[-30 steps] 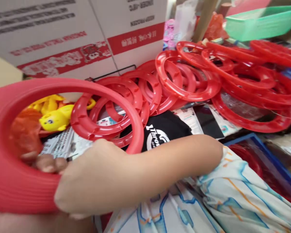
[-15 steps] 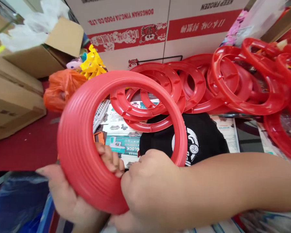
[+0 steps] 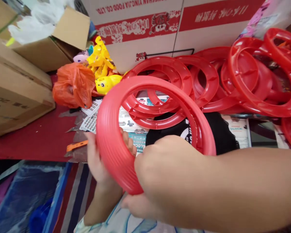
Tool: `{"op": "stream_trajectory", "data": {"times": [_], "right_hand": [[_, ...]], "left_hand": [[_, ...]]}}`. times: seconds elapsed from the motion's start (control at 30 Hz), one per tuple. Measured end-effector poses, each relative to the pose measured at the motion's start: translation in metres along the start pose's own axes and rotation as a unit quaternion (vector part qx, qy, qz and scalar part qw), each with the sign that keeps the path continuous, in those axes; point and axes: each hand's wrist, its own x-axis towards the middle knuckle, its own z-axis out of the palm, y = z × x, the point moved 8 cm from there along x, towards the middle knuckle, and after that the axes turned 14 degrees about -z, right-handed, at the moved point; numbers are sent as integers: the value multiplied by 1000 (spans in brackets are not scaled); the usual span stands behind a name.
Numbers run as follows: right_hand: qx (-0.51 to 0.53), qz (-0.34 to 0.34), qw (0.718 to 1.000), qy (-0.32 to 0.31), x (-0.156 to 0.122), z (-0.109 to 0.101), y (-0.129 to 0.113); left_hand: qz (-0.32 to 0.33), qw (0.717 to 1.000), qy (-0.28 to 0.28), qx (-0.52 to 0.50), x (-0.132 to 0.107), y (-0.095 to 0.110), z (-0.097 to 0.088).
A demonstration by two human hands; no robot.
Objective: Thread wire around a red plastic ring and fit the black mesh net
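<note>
A large red plastic ring [image 3: 111, 129] with ribbed sides is held upright in front of me. My left hand [image 3: 97, 158] grips its lower left rim, fingers curled through the opening. My right hand [image 3: 165, 168] is wrapped over the ring's lower right rim, knuckles toward the camera; its fingertips are hidden. Behind the ring, several flat red rings [image 3: 208, 81] lie overlapping on the red surface.
A white and red cardboard box [image 3: 174, 32] stands at the back, brown boxes [image 3: 16, 90] at the left. An orange plastic bag [image 3: 74, 84], yellow toys [image 3: 102, 64], a black cloth [image 3: 220, 136] and printed packets [image 3: 135, 132] lie around. A blue crate edge [image 3: 55, 194] is at the lower left.
The view has swung left and the held ring has moved right and up in the picture. Both hands have stayed on its lower rim.
</note>
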Motion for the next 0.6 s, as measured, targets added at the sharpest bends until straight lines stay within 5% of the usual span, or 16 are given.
{"op": "stream_trajectory", "data": {"times": [0.17, 0.27, 0.47, 0.6], "right_hand": [[-78, 72, 994, 18, -4, 10, 14], [-74, 65, 995, 29, 1, 9, 14], [-150, 79, 984, -46, 6, 22, 12], [-151, 84, 985, -9, 1, 11, 7]], "left_hand": [[-26, 999, 2, -42, 16, -10, -2], [-26, 997, 23, -68, 20, -20, -8], [-28, 996, -1, -83, 25, -30, -7], [-21, 995, 2, -97, 29, -29, -14]]}}
